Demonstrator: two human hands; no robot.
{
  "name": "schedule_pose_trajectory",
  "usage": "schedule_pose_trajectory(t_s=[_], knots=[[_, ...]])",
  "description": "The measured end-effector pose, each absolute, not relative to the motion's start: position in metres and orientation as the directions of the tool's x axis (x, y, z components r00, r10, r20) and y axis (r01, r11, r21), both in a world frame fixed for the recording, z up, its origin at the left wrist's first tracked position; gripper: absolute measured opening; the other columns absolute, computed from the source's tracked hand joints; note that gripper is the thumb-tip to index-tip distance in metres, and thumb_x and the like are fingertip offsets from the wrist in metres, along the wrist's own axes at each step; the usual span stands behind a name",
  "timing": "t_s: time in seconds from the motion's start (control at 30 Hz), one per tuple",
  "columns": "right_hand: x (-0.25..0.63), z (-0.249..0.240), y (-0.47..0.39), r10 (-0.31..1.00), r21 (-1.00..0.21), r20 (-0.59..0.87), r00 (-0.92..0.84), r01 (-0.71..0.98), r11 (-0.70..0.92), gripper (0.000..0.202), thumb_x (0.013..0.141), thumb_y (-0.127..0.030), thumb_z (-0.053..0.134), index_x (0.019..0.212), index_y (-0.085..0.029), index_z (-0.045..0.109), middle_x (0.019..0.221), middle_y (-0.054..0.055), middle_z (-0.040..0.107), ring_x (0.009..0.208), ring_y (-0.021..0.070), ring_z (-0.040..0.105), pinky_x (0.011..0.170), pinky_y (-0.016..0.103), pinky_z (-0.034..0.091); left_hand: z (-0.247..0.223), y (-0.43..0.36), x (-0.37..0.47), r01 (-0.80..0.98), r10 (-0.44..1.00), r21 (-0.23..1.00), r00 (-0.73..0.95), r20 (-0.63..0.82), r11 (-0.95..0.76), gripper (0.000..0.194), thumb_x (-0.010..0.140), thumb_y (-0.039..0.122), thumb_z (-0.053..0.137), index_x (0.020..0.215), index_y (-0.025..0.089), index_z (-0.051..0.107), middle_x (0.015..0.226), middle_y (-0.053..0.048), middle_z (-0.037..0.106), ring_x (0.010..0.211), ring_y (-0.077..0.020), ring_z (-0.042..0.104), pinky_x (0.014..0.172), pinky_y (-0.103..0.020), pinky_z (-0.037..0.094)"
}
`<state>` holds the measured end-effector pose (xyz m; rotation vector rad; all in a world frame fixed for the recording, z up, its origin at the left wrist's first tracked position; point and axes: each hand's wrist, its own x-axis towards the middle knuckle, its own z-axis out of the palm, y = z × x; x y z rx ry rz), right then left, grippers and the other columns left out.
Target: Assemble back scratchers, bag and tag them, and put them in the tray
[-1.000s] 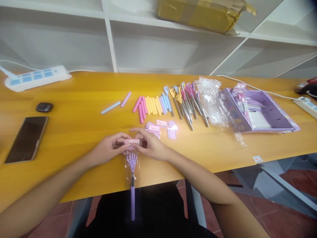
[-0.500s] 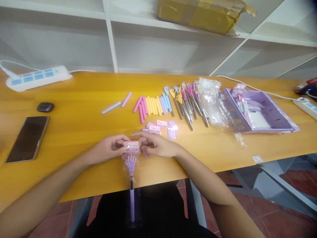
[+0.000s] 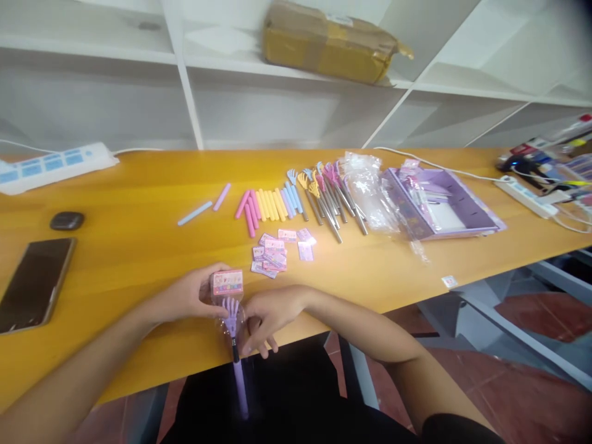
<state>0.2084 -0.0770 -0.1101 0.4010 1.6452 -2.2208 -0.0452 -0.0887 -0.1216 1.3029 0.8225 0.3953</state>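
My left hand is closed on the top of a clear plastic bag, beside a pink printed card. Inside the bag lies a purple hand-shaped scratcher, its purple handle hanging past the table edge over my lap. Just right of the scratcher's neck, my right hand has its fingers partly spread, with the fingertips at the bag's side. Beyond my hands is a loose pile of small printed cards. Behind it lie pink tubes, yellow tubes and several metal-shafted scratchers.
A purple box and clear plastic bags lie on the right of the table. At the left are a phone, a black case and a power strip. A taped carton rests on the shelf.
My right hand has moved down from the card to beside the scratcher's neck. My left hand still holds the bag top. The camera view has shifted, showing more at the right.
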Motion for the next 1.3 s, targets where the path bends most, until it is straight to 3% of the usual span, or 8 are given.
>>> schedule_pose_trajectory(t_s=[0.1,0.3,0.4,0.5,0.63,0.73,1.0,1.3], knots=[[0.205,-0.099,-0.091,0.005,-0.867,-0.474,-0.880,0.466,-0.176,0.045,0.080,-0.057,0.088,0.092,-0.017,0.071,0.077,-0.002,0.073,0.065,0.0124,0.071,0.062,0.023,0.058,-0.118,-0.087,-0.047,0.146,0.779,0.965,0.569,-0.263,0.219,0.065,0.077,0.032,0.093,0.132,0.024,0.059,0.117,-0.007,0.073,0.109,-0.0264,0.071,0.090,-0.035,0.059],[0.225,-0.096,-0.112,0.589,-0.935,-0.293,-0.753,0.355,-0.012,0.039,0.078,-0.047,0.092,0.096,-0.019,0.071,0.085,-0.003,0.073,0.076,0.0135,0.066,0.067,0.023,0.050,-0.120,-0.080,-0.047,-0.162,0.937,0.965,0.319,-0.144,0.204,0.060,0.085,0.049,0.085,0.134,0.023,0.062,0.114,-0.011,0.078,0.095,-0.0263,0.073,0.082,-0.035,0.058],[0.265,-0.083,-0.096,0.819,-0.961,-0.168,-0.548,0.278,-0.011,0.037,0.085,-0.045,0.086,0.103,-0.019,0.067,0.092,0.003,0.076,0.083,0.0194,0.071,0.076,0.031,0.055,-0.123,-0.076,-0.046,-0.235,0.902,0.929,0.395,-0.176,0.284,0.053,0.099,0.051,0.068,0.141,0.021,0.057,0.105,-0.012,0.079,0.083,-0.0240,0.071,0.075,-0.035,0.056],[0.334,-0.057,-0.063,0.974,-0.899,0.062,-0.219,0.411,0.149,0.020,0.098,-0.040,0.068,0.101,-0.020,0.065,0.095,0.007,0.075,0.089,0.0218,0.070,0.084,0.036,0.053,-0.126,-0.074,-0.046,-0.180,0.873,0.931,0.438,-0.214,0.318,0.050,0.104,0.047,0.060,0.144,0.018,0.054,0.099,-0.012,0.078,0.081,-0.0226,0.069,0.074,-0.034,0.053],[0.457,-0.029,-0.006,0.917,-0.598,0.335,0.217,0.801,0.029,0.008,0.098,-0.026,0.059,0.098,-0.021,0.065,0.094,0.008,0.072,0.085,0.0199,0.062,0.082,0.032,0.044,-0.131,-0.072,-0.047,-0.104,0.832,0.939,0.502,-0.236,0.329,0.048,0.105,0.046,0.058,0.144,0.018,0.056,0.098,-0.010,0.077,0.080,-0.0221,0.069,0.076,-0.034,0.052],[0.536,-0.029,0.034,0.840,-0.447,0.386,0.381,0.874,-0.191,0.009,0.097,-0.017,0.055,0.093,-0.021,0.061,0.096,0.011,0.070,0.081,0.0196,0.054,0.080,0.034,0.037,-0.134,-0.070,-0.049,-0.047,0.799,0.941,0.542,-0.258,0.336,0.048,0.106,0.047,0.057,0.144,0.019,0.057,0.100,-0.011,0.077,0.083,-0.0221,0.069,0.078,-0.035,0.053],[0.612,-0.078,0.065,0.841,-0.426,0.185,0.509,0.812,-0.398,0.038,0.078,-0.006,0.063,0.058,-0.030,0.040,0.059,-0.003,0.041,0.066,0.0177,0.030,0.079,0.041,0.032,-0.133,-0.070,-0.048,-0.048,0.792,0.941,0.555,-0.254,0.335,0.047,0.105,0.050,0.059,0.141,0.020,0.061,0.096,-0.010,0.076,0.079,-0.0218,0.068,0.075,-0.035,0.053],[0.626,-0.084,0.060,0.797,-0.386,0.148,0.585,0.776,-0.498,0.029,0.068,-0.006,0.068,0.057,-0.028,0.052,0.064,0.001,0.050,0.066,0.0203,0.036,0.080,0.045,0.034,-0.138,-0.070,-0.052,0.051,0.781,0.950,0.557,-0.283,0.307,0.045,0.106,0.049,0.056,0.140,0.021,0.062,0.100,-0.011,0.076,0.085,-0.0231,0.068,0.080,-0.036,0.054]])
